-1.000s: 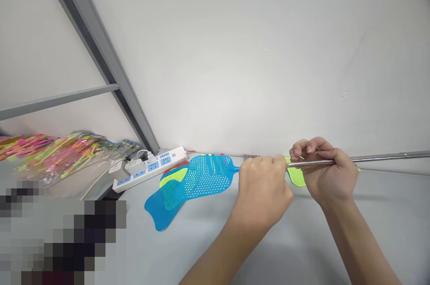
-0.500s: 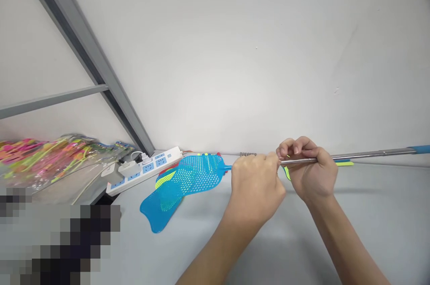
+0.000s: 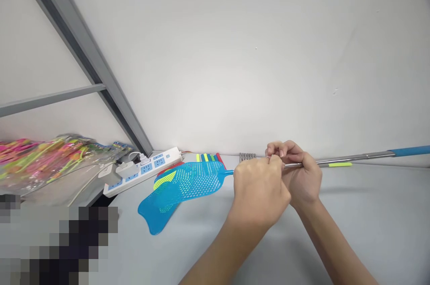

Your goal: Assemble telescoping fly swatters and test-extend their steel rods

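Observation:
A blue fly swatter [image 3: 201,180] with a perforated head, a thin metal rod and a blue grip [image 3: 410,151] is held level across the view, its head to the left. My left hand [image 3: 260,189] is closed in a fist around it just past the head's neck, hiding the joint there. Beside it, my right hand [image 3: 304,175] is closed on the metal rod, which passes across its palm between thumb and curled fingers. The two hands touch or nearly touch. More swatter heads, a blue one [image 3: 156,220] and a yellow one [image 3: 164,180], show beneath the held head.
A white power strip [image 3: 144,171] with plugs sits at the table's left corner. Coloured grips [image 3: 208,158] and several metal rods [image 3: 247,156] lie by the wall. Bagged colourful items [image 3: 57,159] are piled far left, near a grey metal frame [image 3: 97,65]. A yellow grip [image 3: 340,164] lies behind the rod.
My right hand has moved left, close against my left hand. The swatter's rod and blue grip have shifted left too, while my left hand has hardly moved.

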